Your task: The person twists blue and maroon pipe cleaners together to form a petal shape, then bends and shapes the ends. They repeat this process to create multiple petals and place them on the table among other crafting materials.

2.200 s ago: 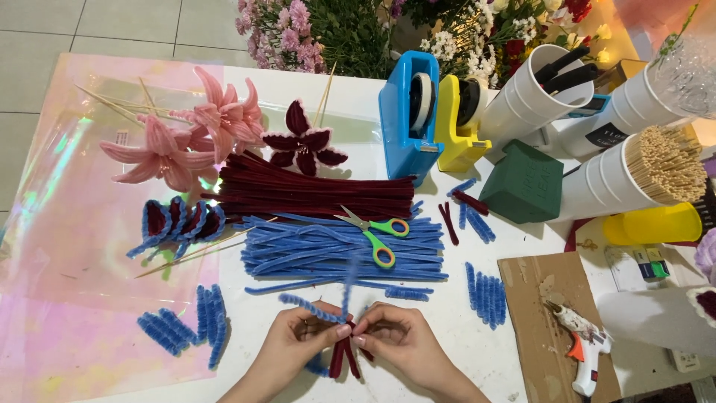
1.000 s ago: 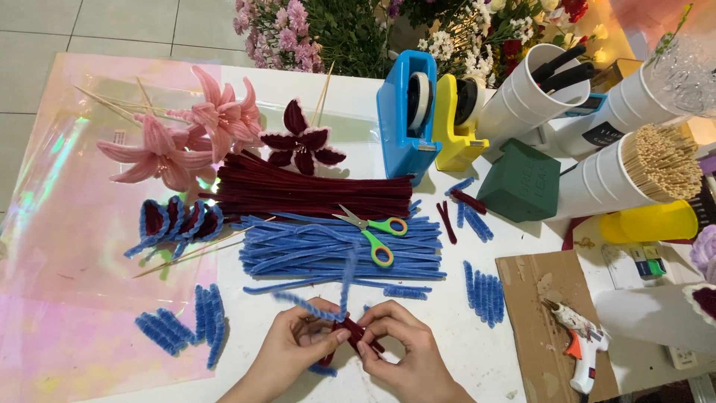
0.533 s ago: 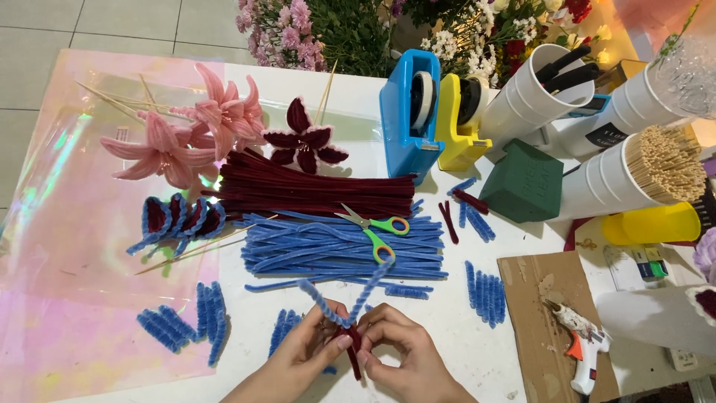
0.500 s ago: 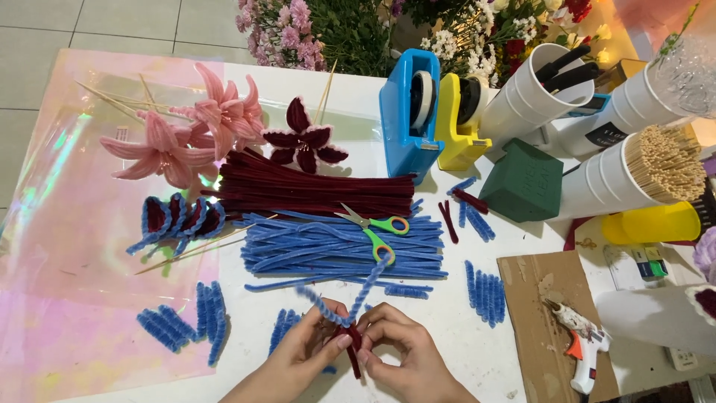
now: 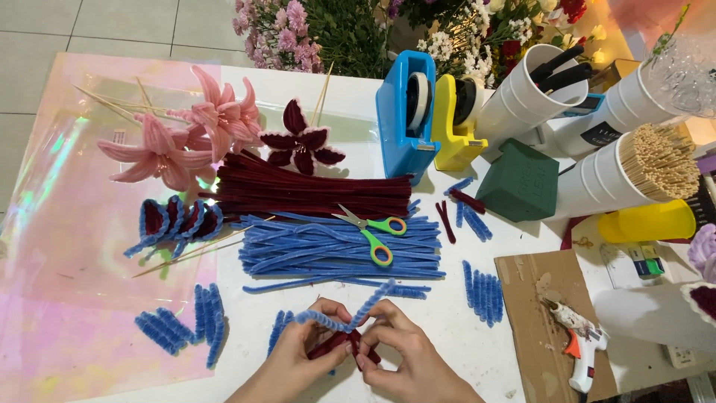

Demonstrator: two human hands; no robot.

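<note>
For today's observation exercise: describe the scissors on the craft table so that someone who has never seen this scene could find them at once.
Start at the big pile of blue pipe cleaners in the middle of the white table, just below the dark red pile. The scissors lie shut on top of the blue pile, towards its right side. They alone have metal blades, with green handles lined in orange and yellow.
</note>
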